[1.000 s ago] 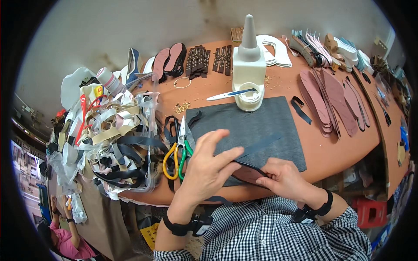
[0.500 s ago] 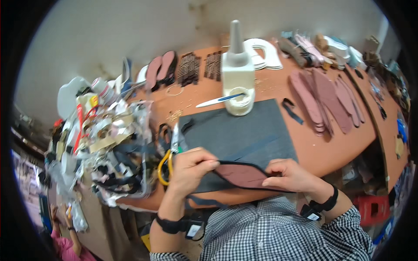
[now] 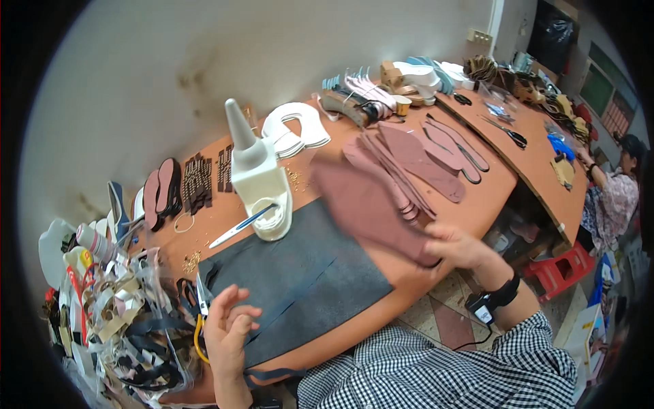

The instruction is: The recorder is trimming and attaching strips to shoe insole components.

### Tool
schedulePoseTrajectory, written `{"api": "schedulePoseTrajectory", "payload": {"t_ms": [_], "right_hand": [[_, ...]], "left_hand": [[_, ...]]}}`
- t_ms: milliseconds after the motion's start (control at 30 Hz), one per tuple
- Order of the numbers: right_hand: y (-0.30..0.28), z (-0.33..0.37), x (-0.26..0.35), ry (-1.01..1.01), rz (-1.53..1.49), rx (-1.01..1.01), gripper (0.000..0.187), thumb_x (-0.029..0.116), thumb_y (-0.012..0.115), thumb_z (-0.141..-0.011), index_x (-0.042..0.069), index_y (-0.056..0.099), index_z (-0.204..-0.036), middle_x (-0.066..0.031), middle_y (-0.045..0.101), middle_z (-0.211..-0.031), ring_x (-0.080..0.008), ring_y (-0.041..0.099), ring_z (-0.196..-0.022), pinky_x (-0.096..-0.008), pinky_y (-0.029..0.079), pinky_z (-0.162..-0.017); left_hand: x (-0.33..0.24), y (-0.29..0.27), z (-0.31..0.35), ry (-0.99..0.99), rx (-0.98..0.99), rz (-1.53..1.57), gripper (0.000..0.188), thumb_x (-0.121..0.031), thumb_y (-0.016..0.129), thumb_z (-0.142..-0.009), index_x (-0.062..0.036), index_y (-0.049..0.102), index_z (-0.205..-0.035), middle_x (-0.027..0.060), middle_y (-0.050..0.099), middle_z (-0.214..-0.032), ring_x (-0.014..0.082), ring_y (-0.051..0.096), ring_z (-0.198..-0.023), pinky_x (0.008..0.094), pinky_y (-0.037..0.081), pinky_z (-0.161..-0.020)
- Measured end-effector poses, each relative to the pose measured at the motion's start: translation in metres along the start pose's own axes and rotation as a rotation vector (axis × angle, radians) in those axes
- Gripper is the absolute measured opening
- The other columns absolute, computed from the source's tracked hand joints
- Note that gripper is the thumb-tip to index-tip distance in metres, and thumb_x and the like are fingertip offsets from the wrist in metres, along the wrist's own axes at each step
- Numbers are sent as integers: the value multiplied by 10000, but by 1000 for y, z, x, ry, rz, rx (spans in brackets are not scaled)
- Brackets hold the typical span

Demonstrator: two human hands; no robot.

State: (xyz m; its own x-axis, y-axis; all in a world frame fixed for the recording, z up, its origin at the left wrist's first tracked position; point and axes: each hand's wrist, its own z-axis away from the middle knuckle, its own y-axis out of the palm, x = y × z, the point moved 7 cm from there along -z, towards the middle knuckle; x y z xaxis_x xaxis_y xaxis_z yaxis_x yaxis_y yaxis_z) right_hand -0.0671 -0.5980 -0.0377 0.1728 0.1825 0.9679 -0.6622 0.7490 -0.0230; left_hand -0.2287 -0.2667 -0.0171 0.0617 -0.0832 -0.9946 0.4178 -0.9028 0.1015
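My right hand (image 3: 462, 247) grips the heel end of a dusky pink shoe insole (image 3: 371, 204), slightly blurred, raised over the work table. Its broad end points toward a pile of similar pink insoles (image 3: 426, 163). Near the lower left corner of a dark grey mat (image 3: 300, 286) is my left hand (image 3: 230, 330), empty, with fingers apart and a little curled. Beside it lie scissors with yellow handles (image 3: 198, 337), partly hidden. A thin dark strip (image 3: 293, 300) lies across the mat.
Beyond the mat stands a white glue pot (image 3: 255, 174) with a blue-and-white brush (image 3: 242, 226) across it. Scraps (image 3: 129, 327) fill a clear bin at left. White insole pieces (image 3: 293, 129) lie at the back. Another person (image 3: 616, 191) sits far right, near a red stool (image 3: 562, 269).
My left hand has let go of the insole, which my right hand has swung up and toward the pink pile. The view has turned to the right.
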Motion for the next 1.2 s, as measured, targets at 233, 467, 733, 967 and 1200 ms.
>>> {"api": "schedulePoseTrajectory", "payload": {"t_ms": [233, 467, 733, 967, 1200], "right_hand": [[-191, 15, 17, -300, 140, -747, 352, 91, 487, -841, 15, 438, -1181, -65, 563, -889, -118, 548, -736, -263, 485, -532], [-284, -3, -62, -40, -184, -979, 432, 33, 478, -843, 146, 416, -1255, -24, 553, -918, -125, 521, -731, -282, 461, -508], [-303, -31, -77, -2, -166, -987, 347, 22, 483, -848, 119, 515, -1179, -23, 553, -841, -110, 499, -665, -240, 440, -474], [-346, -18, -85, 50, 549, -1234, 360, 166, 651, -749, -30, 571, -1040, -137, 631, -863, -187, 628, -748, -284, 494, -568], [-282, -23, -37, 99, 1021, -1135, 472, 334, 744, -612, -56, 634, -854, -233, 596, -933, -348, 595, -827, -387, 474, -741]], "left_hand": [[26, -27, 31, -148, -139, -176, 189, -48, 573, -812, 30, 568, -984, 68, 597, -805, 111, 565, -665, 208, 454, -600], [50, -46, 54, -260, -212, -175, 171, -21, 573, -823, 26, 578, -987, 62, 608, -783, 102, 570, -662, 191, 461, -609], [54, -42, 56, -297, -248, -130, 161, -35, 577, -827, 19, 578, -978, 73, 620, -816, 101, 583, -664, 188, 470, -603], [53, -40, 48, -308, -287, -133, 152, -33, 577, -825, 20, 581, -967, 66, 618, -812, 99, 571, -649, 185, 455, -592], [53, -40, 46, -263, -247, -253, 138, -33, 582, -822, 17, 595, -950, 45, 605, -796, 82, 554, -662, 178, 432, -592]]}}
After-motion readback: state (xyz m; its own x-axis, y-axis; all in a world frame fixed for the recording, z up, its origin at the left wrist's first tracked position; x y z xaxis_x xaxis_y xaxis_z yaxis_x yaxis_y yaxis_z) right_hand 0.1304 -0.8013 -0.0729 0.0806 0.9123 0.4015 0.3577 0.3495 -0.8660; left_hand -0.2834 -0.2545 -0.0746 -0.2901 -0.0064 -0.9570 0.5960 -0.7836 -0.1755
